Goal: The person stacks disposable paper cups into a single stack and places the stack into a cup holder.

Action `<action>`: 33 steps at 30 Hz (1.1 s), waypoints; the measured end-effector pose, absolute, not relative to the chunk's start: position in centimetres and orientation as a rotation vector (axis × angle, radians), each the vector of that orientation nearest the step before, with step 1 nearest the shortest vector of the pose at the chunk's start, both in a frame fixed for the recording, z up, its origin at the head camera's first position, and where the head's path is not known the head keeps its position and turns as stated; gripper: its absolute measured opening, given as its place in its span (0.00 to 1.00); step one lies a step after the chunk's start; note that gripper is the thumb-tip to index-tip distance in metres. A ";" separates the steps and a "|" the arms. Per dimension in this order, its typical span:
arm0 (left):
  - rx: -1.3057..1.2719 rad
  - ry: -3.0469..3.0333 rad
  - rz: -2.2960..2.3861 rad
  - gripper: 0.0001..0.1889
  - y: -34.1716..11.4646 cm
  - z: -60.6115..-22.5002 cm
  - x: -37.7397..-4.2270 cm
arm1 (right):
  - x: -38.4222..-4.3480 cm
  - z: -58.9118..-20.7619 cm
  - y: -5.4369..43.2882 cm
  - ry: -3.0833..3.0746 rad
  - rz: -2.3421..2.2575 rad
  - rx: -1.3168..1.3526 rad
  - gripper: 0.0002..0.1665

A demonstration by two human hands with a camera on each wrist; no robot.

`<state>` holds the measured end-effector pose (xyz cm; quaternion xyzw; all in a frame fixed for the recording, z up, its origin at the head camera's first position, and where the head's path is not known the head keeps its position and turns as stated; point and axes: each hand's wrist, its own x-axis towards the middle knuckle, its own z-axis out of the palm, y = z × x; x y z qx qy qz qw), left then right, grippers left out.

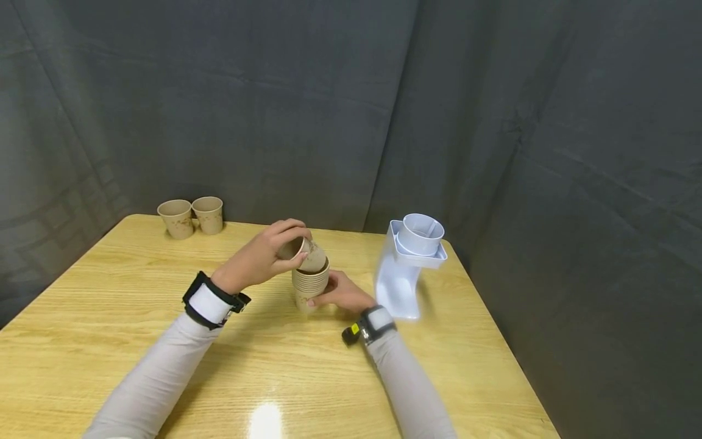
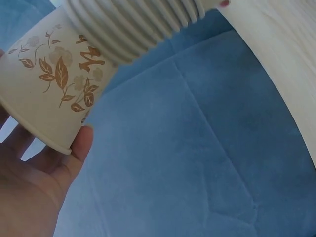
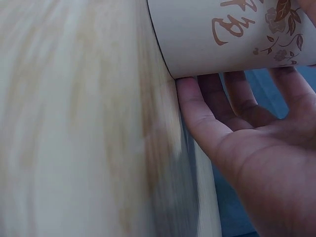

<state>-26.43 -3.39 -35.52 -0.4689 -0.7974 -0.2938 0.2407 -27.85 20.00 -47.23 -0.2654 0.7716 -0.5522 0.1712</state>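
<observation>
My left hand (image 1: 258, 256) pinches a beige paper cup (image 1: 314, 259) by its rim, tipped on its side over the mouth of a stack of nested paper cups (image 1: 310, 283). Brown leaves and a printed character decorate the tipped cup (image 2: 59, 81) in the left wrist view, its narrow end overlapping the stacked rims. Fingers and thumb of my right hand (image 1: 345, 291) grip the upright stack low on its side. In the right wrist view the bottom cup of the stack (image 3: 202, 44) stands at the wooden tabletop, my fingers against its wall.
Two more paper cups, one (image 1: 177, 221) beside the other (image 1: 208, 216), stand upright at the table's far left. A white plastic stand (image 1: 397, 289) with a round white cup-like holder (image 1: 421, 236) on top is right of my hands. Dark curtains (image 1: 247, 103) border the wooden table (image 1: 307, 378).
</observation>
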 end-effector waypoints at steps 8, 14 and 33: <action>-1.274 -2.227 -0.798 0.15 -1.6 -35.8 -26.2 | -27.9 -47.1 20.3 2.145 -1.600 -0.750 0.34; -1.241 -2.187 -0.766 0.15 -0.6 -36.4 -26.1 | -27.8 -47.1 20.3 2.132 -1.611 -0.742 0.33; -1.092 -2.165 -0.654 0.12 0.6 -37.3 -25.8 | -27.8 -47.3 20.1 2.117 -1.598 -0.758 0.32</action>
